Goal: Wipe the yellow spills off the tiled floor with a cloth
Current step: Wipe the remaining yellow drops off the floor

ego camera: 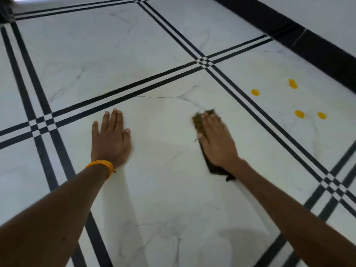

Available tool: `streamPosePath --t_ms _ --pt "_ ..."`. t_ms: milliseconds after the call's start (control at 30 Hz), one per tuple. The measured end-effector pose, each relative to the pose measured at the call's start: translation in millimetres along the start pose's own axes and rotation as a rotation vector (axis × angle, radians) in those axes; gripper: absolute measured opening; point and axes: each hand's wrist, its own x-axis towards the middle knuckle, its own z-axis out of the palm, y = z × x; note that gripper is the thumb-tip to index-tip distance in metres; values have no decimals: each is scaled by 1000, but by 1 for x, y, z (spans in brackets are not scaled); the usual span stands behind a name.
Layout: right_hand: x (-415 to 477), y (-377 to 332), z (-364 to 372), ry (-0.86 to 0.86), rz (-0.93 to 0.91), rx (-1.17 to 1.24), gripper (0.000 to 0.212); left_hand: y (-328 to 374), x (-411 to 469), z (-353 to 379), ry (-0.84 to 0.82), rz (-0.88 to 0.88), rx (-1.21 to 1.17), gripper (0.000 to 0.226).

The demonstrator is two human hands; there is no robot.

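Left hand (110,137) lies flat on the floor (163,189); right hand (217,139), fingers straight, presses the cloth (197,122); yellow spills (299,114) far right.

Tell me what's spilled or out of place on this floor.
Several yellow spills dot the white tiled floor ahead and right of the right hand, which presses a dark cloth flat. None touch the cloth. The left hand rests flat on the floor. Nothing else stands out.
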Motion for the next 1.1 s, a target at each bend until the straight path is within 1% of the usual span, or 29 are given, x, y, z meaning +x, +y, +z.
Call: streamPosePath --t_ms 33,67,100,133,167,200,233,267,300,333,367,400,433,467,533,600,633,667,733,800,867,933,967,1000,1067,1100 --pt "17 19 -5 0 130 -19 71 -2 0 0 -5 2 0 61" --pt "29 25 -8 -22 216 -26 72 -4 0 2 -10 1 -1 60" --pt "33 15 -9 -33 208 -27 70 -7 0 3 -12 -7 2 60" --pt "29 1 -3 -32 131 -11 67 -10 1 3 -16 -9 5 61" --pt "9 -9 1 -32 7 6 64 -6 2 4 -23 5 4 62" --pt "-17 -18 6 -33 -156 -7 62 -8 3 5 -24 9 -2 62" --pt "-48 -15 3 -58 -263 -22 61 -7 4 5 -19 12 1 61" --pt "-70 -3 -2 -70 -306 -22 61 -8 5 5 -15 1 12 59" --pt "-82 15 -7 -60 -267 10 62 -10 5 3 -15 -19 16 58" --pt "-91 41 -13 -35 -146 35 64 -3 4 2 -11 -22 13 57" --pt "-93 65 -20 -23 15 47 67 7 2 2 -1 -5 7 56" --pt "-93 86 -25 -27 167 30 72 25 -2 2 15 40 -2 57" --pt "-92 95 -27 -30 263 -2 76 51 -6 4 20 99 -18 61" --pt "-94 92 -24 -37 289 -14 77 80 -10 9 -2 163 -40 67" --pt "-119 79 -20 -56 231 -18 74 152 -17 22 -62 263 -105 73" --pt "-150 82 -23 -83 84 4 69 210 -10 31 -60 294 -154 68" --pt "-161 94 -27 -84 56 14 68 232 -5 33 -64 291 -155 65" --pt "-166 111 -30 -74 78 11 68 250 3 37 -74 286 -139 64" --pt "-166 145 -35 -29 243 -4 70 272 18 44 -99 291 -85 65" --pt "-146 176 -39 35 379 -32 75 283 27 48 -121 290 -21 67" --pt "-114 201 -37 58 472 -41 77 284 29 55 -88 270 27 68" --pt "-83 207 -29 72 578 -47 75 284 32 61 -83 264 50 69" --pt "-79 200 -25 73 586 -56 74 284 29 63 -90 266 55 69" --pt "-78 191 -20 60 539 -60 73 283 29 63 -94 265 61 69" --pt "-92 183 -19 12 339 -58 70 282 29 62 -91 261 61 69" --pt "-101 190 -23 -8 261 -40 69 281 29 62 -90 263 55 69"
